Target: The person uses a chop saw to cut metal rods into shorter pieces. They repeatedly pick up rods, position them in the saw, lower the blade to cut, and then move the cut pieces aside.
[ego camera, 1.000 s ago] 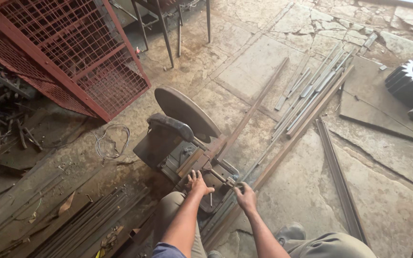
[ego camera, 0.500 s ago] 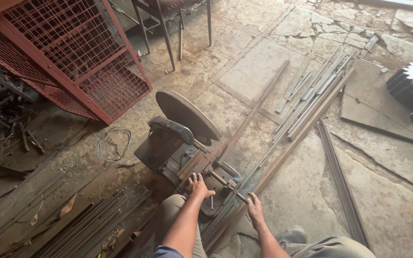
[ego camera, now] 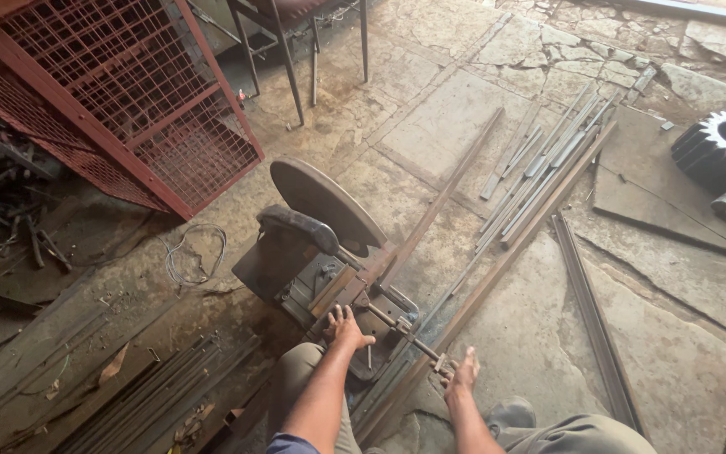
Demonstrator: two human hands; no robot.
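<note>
A chop saw [ego camera: 321, 244] with a large round guard and black handle sits on the stone floor in front of me. A long rusty steel bar [ego camera: 455, 189] runs through its vise and away to the upper right. My left hand [ego camera: 344, 328] rests flat on the saw's base by the vise, fingers spread. My right hand [ego camera: 462, 374] reaches to the end of the vise screw handle [ego camera: 418, 345], fingers loosely apart beside it; whether it grips the handle I cannot tell. My knees show at the bottom edge.
A red wire-mesh cage [ego camera: 119, 101] stands at upper left. Several loose steel strips [ego camera: 539, 168] and an angle bar [ego camera: 590, 311] lie right of the saw. A toothed gear [ego camera: 724, 143] sits far right. Rods are piled at lower left [ego camera: 144, 395]. A cable coil [ego camera: 195, 252] lies left.
My right hand has slid down and to the right, from the vise area to the end of the screw handle. The left hand stays on the saw base.
</note>
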